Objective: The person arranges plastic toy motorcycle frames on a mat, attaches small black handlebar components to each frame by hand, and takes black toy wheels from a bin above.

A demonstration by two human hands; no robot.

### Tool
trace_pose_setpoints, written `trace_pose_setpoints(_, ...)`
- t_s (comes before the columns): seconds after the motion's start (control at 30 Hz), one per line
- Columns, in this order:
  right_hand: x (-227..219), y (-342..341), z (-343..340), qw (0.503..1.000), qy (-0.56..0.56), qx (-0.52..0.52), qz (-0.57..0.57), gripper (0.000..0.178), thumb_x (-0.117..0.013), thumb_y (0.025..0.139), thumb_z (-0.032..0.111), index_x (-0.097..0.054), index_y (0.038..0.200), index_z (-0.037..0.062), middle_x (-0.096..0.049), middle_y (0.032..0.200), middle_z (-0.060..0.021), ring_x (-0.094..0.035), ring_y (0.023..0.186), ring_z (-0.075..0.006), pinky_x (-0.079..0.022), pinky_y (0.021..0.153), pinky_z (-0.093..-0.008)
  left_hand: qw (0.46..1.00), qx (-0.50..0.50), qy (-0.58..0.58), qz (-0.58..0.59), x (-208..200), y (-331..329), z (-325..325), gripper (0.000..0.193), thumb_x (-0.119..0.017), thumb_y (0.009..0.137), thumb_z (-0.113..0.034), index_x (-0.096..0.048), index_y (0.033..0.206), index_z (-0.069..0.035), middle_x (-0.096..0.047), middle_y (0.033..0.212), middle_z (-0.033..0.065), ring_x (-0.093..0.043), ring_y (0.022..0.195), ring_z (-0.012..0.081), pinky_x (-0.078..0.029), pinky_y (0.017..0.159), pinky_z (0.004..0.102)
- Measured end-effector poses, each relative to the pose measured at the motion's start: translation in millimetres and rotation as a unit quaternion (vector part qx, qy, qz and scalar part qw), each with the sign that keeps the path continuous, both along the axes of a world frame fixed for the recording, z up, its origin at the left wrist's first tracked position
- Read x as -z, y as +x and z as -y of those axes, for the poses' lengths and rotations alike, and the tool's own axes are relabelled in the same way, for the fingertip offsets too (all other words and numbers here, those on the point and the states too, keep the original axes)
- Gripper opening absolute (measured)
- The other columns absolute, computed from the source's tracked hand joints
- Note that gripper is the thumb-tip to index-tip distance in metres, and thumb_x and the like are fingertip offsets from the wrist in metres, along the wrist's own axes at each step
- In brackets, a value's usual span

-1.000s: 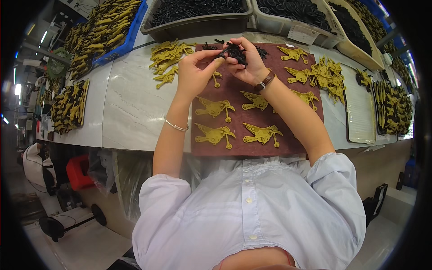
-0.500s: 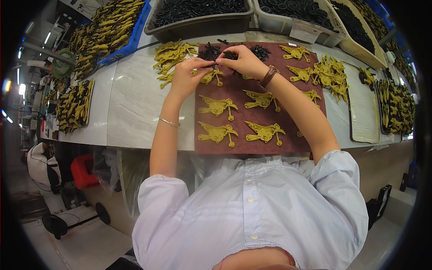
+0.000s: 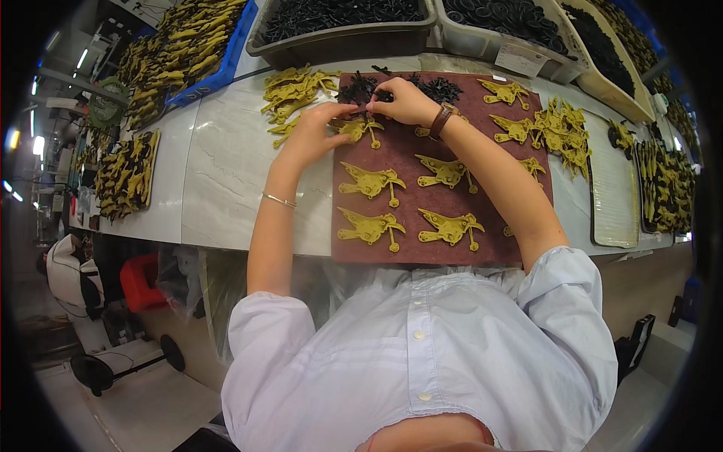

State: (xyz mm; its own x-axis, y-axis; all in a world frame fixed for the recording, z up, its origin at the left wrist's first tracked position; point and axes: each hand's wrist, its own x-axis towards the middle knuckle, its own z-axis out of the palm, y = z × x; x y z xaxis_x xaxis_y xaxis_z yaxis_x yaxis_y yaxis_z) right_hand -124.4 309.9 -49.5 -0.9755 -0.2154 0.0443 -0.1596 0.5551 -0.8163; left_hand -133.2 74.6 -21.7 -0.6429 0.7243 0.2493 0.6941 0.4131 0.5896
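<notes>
Several yellow plastic parts with long pointed bodies [image 3: 370, 181] lie in rows on a dark red mat [image 3: 410, 252]. My left hand [image 3: 312, 134] is beside the far-left yellow part [image 3: 367, 129], its thumb and fingers apart with nothing visible between them. Above that same part, my right hand [image 3: 407, 102] pinches a small black piece [image 3: 368, 113], mostly hidden by the fingertips. Loose black pieces [image 3: 440, 89] are heaped along the mat's far edge, partly behind my right hand.
Yellow parts are piled left [image 3: 290, 94] and right [image 3: 565, 132] of the mat. Behind it stand a grey bin [image 3: 346, 41] and a white bin [image 3: 520, 60] of black pieces. A blue tray [image 3: 226, 60] is at far left; a pale tray [image 3: 614, 196] lies right.
My left thumb and fingers have parted from the small black piece, which both hands pinched before. My right hand has come slightly nearer, over the yellow part. The view has shifted slightly.
</notes>
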Motion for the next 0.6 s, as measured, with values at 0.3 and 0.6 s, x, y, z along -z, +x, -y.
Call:
trace_pose_setpoints(0.3, 0.9, -1.8, 1.3, 0.983, 0.158, -0.007, -0.095, 0.03, -0.068, 0.082, 0.029, -0.07, 0.102, 0.0071, -0.07, 0.097, -0.0164, -0.067, 0.091, -0.0342, -0.052, 0.081, -0.0435, 0.993, 0.021, -0.114, -0.016, -7.0, 3.4, -6.7, 0.055, -0.076, 0.075, -0.006, -0.064, 0.126, -0.022, -0.053, 0.115, 0.0104, -0.056, 0.1, 0.0269, -0.049, 0.087, 0.0377)
trace_pose_setpoints(0.6, -9.8, 14.8, 0.8, 0.985, 0.079, 0.018, -0.15, 0.028, -0.073, 0.082, 0.025, -0.068, 0.096, 0.0007, -0.07, 0.084, -0.0131, -0.067, 0.078, -0.0279, -0.051, 0.073, -0.0355, 0.981, 0.064, -0.172, -0.056, -5.8, 0.4, -8.8, 0.048, -0.073, 0.079, -0.006, -0.065, 0.124, -0.018, -0.053, 0.117, 0.0129, -0.058, 0.1, 0.0284, -0.049, 0.088, 0.0366)
